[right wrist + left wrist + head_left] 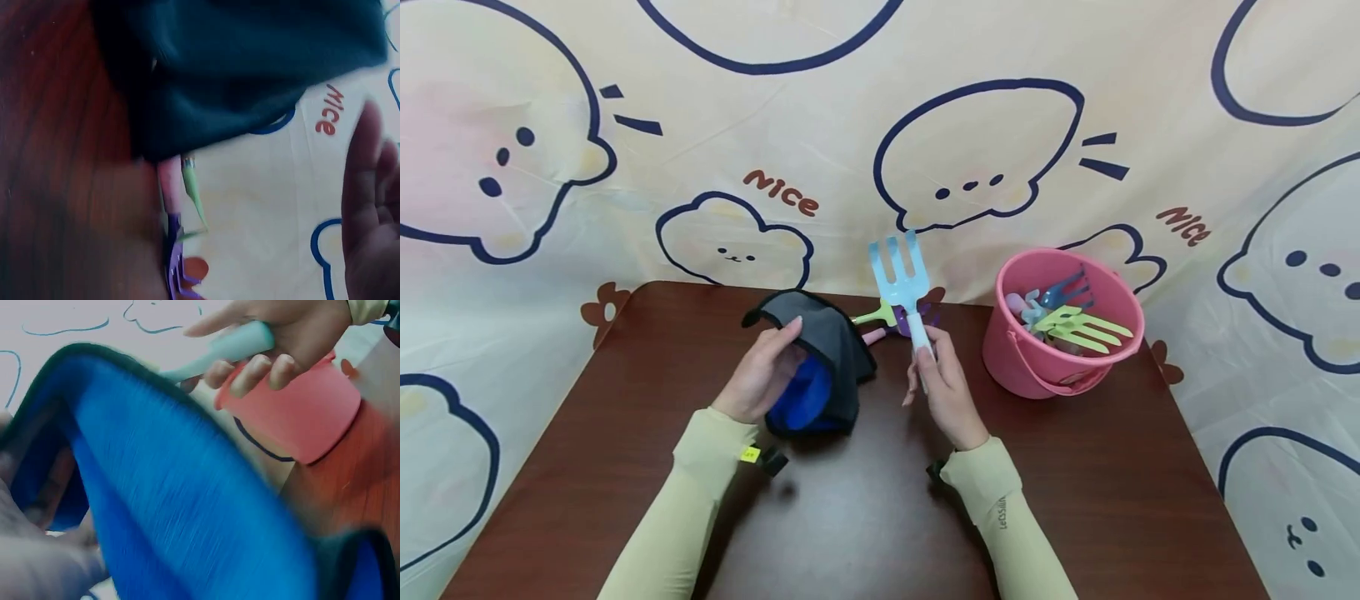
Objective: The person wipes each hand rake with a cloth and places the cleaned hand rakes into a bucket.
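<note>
My left hand (758,382) grips the edge of a grey cloth piece (838,337) with blue lining and dark trim, thumb on the outside. It hangs folded over the table, and its blue inner side (169,462) fills much of the left wrist view. To the right, my right hand (949,390) holds a light blue toy garden fork (902,283) by its handle, tines up. Behind the cloth lie a purple toy fork with a pink handle (170,187) and a light green toy tool (876,315), both partly hidden.
A pink bucket (1018,362) stands at the table's back right, holding several toy garden tools, among them a green fork (1078,327) and a dark blue one (1067,290). A printed curtain (842,150) hangs behind the brown table (1097,500).
</note>
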`<act>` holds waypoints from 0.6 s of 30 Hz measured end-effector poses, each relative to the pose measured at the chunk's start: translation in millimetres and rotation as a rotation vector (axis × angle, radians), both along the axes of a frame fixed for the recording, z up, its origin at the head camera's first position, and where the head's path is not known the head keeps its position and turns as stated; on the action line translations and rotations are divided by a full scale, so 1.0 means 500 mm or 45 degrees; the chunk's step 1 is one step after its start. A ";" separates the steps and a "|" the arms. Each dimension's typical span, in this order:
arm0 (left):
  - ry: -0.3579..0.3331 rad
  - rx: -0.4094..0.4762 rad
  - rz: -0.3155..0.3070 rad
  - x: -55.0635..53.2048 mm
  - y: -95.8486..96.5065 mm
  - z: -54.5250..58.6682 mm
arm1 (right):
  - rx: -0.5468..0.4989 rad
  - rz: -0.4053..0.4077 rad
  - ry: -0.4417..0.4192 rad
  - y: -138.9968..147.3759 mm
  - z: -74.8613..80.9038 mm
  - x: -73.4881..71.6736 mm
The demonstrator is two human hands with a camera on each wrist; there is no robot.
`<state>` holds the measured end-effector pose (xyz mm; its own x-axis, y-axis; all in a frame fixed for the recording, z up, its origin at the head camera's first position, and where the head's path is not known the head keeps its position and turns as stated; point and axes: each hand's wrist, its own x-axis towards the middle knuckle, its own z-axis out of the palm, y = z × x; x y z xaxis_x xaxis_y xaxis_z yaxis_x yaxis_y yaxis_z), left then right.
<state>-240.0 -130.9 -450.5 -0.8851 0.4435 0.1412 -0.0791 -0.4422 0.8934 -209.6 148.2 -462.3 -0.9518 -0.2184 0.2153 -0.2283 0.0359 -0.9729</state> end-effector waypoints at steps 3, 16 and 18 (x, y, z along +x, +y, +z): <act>0.096 0.112 -0.075 -0.004 0.041 -0.001 | -0.004 0.035 0.015 -0.017 -0.007 0.005; 0.102 -0.189 0.756 0.006 0.138 -0.023 | 0.314 0.120 0.120 -0.072 -0.032 0.028; 0.083 -0.204 0.865 0.005 0.140 -0.025 | 0.399 0.099 0.118 -0.078 -0.036 0.032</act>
